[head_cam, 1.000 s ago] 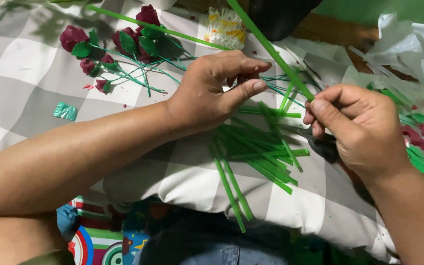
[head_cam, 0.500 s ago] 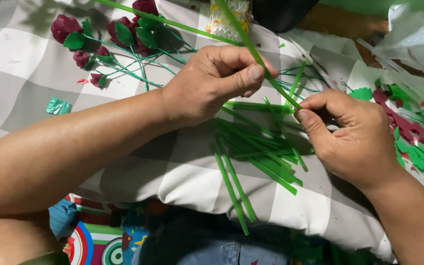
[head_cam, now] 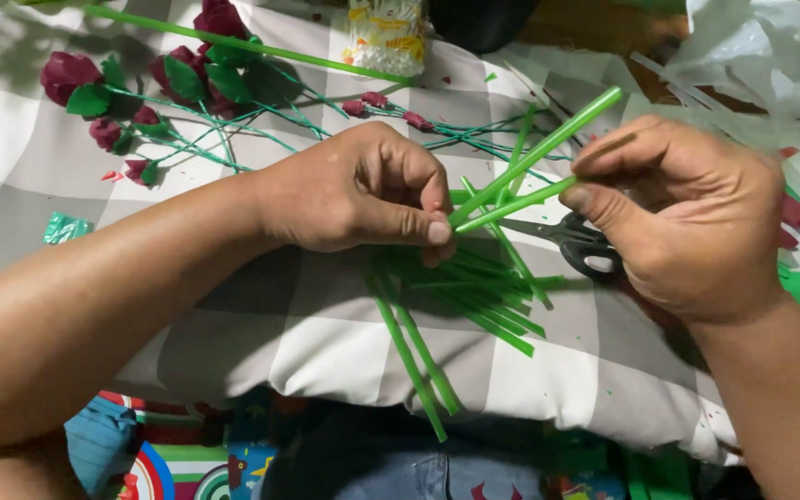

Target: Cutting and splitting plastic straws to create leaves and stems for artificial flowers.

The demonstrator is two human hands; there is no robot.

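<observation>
My left hand (head_cam: pixel 363 190) pinches the near ends of two green straws (head_cam: pixel 534 153) between thumb and fingers. My right hand (head_cam: pixel 687 218) holds the same straws a little farther along, its fingers curled around them. The straws slant up to the right above a grey-and-white checked cushion (head_cam: pixel 307 343). Under both hands lies a loose pile of cut green straw pieces (head_cam: pixel 460 296). Black-handled scissors (head_cam: pixel 576 243) rest on the cushion beneath my right hand, partly hidden by it.
Dark red paper roses (head_cam: pixel 141 83) with green leaves and thin stems lie at the cushion's far left. One long green straw (head_cam: pixel 252 48) crosses the far side. A white and yellow packet (head_cam: pixel 386 35) stands behind. Crumpled clear plastic (head_cam: pixel 761 56) and red and green scraps fill the right.
My right hand has risen and turned so its fingers wrap the straws. The straws now slant up to the right instead of up to the left. The scissors have come into view.
</observation>
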